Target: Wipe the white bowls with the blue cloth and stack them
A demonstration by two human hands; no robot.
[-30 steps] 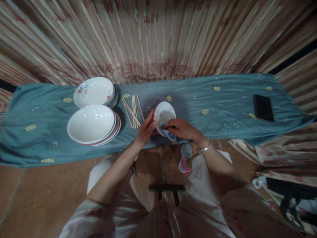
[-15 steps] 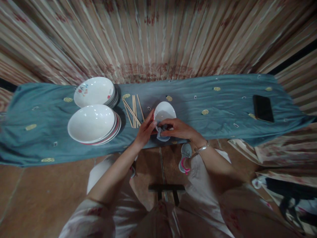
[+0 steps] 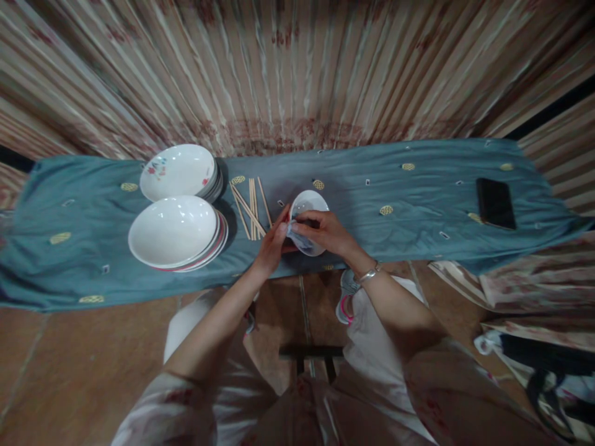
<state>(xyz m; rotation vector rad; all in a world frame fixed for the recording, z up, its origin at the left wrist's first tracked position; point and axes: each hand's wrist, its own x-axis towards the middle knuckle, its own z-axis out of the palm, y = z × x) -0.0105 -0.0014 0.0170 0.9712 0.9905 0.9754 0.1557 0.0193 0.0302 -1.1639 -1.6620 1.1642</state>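
Note:
A small white bowl (image 3: 317, 201) is tilted near the front edge of the cloth-covered table. My left hand (image 3: 272, 244) grips its left side, thumb at the rim and fingers around the outside. My right hand (image 3: 325, 230) pinches a bluish-grey cloth (image 3: 301, 238) against the bowl's left rim, close to my left thumb. Part of the cloth lies inside the bowl, and my fingers cover some of it. Several wooden chopsticks (image 3: 253, 207) lie just left of the bowl, a few of them crossed.
At the left stand two stacks: wide white bowls (image 3: 171, 232) in front and flower-patterned dishes (image 3: 179, 170) behind. A black phone (image 3: 495, 203) lies on the right of the teal tablecloth (image 3: 418, 198). A pleated curtain (image 3: 297, 74) hangs along the far edge.
My right hand has moved left and slightly up with the cloth, from the bowl's near rim to its left rim. My left hand still holds the bowl.

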